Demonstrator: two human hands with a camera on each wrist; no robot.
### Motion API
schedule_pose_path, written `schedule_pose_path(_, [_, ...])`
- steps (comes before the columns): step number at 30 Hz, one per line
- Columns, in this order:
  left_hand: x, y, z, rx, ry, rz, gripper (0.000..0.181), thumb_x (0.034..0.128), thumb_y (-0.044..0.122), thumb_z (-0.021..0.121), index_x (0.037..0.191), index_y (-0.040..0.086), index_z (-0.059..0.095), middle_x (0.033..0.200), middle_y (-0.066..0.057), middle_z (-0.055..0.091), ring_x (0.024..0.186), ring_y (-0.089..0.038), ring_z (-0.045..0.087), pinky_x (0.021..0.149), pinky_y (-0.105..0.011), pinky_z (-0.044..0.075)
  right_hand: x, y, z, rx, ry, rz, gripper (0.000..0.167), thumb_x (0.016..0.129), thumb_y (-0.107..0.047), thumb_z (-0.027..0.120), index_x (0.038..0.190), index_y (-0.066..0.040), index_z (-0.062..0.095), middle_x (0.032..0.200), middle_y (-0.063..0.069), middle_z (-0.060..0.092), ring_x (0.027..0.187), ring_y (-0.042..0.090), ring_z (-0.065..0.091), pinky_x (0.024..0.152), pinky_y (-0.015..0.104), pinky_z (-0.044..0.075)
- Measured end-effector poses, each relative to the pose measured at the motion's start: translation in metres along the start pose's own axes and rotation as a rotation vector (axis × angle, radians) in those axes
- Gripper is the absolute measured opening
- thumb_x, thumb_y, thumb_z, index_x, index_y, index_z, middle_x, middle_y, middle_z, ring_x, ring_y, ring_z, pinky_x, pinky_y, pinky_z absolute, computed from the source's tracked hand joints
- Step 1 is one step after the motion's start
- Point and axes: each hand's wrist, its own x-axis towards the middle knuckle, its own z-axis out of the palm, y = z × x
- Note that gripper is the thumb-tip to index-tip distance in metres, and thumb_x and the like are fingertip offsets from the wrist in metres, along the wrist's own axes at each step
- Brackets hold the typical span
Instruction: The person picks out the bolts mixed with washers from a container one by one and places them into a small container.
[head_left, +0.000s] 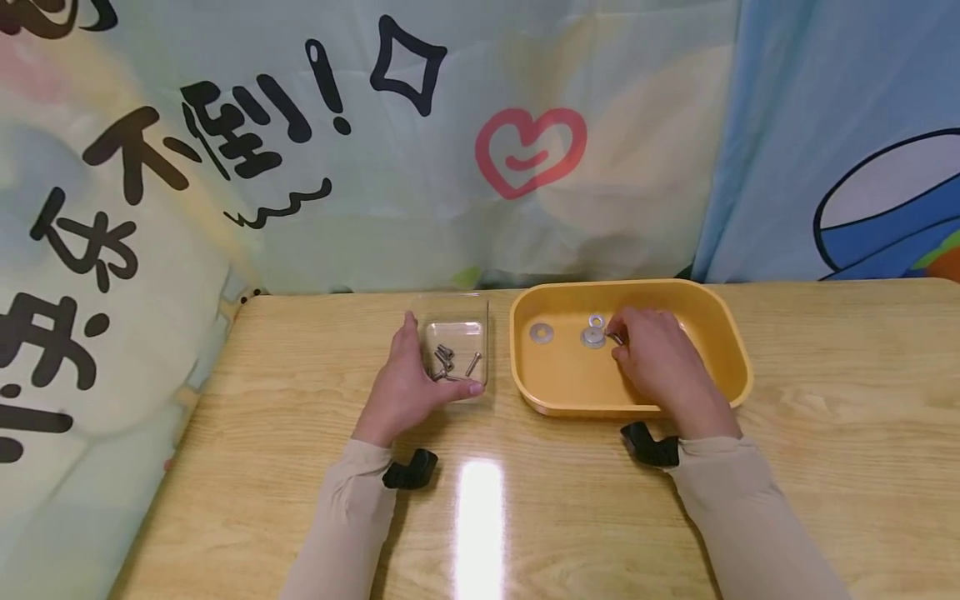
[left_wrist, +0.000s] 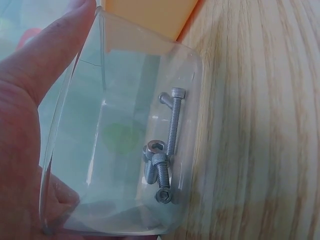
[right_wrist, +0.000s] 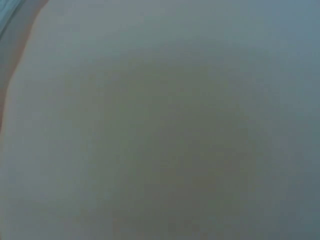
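My left hand (head_left: 408,379) holds a clear plastic box (head_left: 455,310), thumb along the near side and fingers along the left side. Several socket-head screws (left_wrist: 173,122) lie inside on its bottom. Over the yellow tray (head_left: 630,409), my right hand (head_left: 660,354) pinches a small dark metal piece, seemingly a screw (head_left: 616,338), between thumb and fingers. Left of those fingertips are a small washer (head_left: 596,321) and a round grey stack of washers (head_left: 592,337). Another flat washer (head_left: 542,332) lies farther left in the tray. The right wrist view is a blur, with no hand detail.
Box and tray stand side by side near the back of the wooden table (head_left: 570,500), a narrow gap between them. Behind the table hangs a printed cloth (head_left: 637,167). Glare from a light (head_left: 480,525) shows on the tabletop in front.
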Motion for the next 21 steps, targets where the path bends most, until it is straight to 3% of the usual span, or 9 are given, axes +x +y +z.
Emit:
schedule_pose_path(8, [-0.0014, 0.0012, 0.0012, 0.014, 0.002, 0.004, 0.143, 0.0652, 0.054, 0.092, 0.162, 0.007, -0.002, 0.165, -0.014, 0.018, 0.140, -0.035, 0.039, 0.113, -0.049, 0.035, -0.0013, -0.0019, 0.0038, -0.033, -0.027, 0.016, 0.036, 0.090, 0.000, 0.067, 0.124, 0.011, 0.058, 0.112, 0.031, 0.061, 0.106, 0.049, 0.053, 0.100, 0.060, 0.038])
schedule_pose_path(12, [-0.0017, 0.0021, 0.0003, 0.021, 0.006, -0.006, 0.143, 0.0652, 0.053, 0.092, 0.162, 0.008, -0.002, 0.165, -0.012, 0.018, 0.140, -0.035, 0.040, 0.112, -0.049, 0.036, -0.0003, -0.0026, 0.0053, -0.047, -0.027, 0.002, 0.030, 0.091, -0.001, 0.069, 0.119, 0.009, 0.063, 0.108, 0.028, 0.063, 0.103, 0.047, 0.055, 0.099, 0.059, 0.040])
schedule_pose_path(21, [0.0018, -0.0002, 0.0010, 0.011, 0.019, 0.005, 0.142, 0.0649, 0.054, 0.092, 0.162, 0.006, 0.000, 0.164, -0.013, 0.020, 0.140, -0.035, 0.039, 0.112, -0.049, 0.036, 0.0054, -0.0012, 0.0042, -0.034, -0.026, 0.001, 0.016, 0.091, 0.002, 0.068, 0.105, 0.006, 0.066, 0.090, 0.019, 0.063, 0.085, 0.037, 0.058, 0.082, 0.053, 0.048])
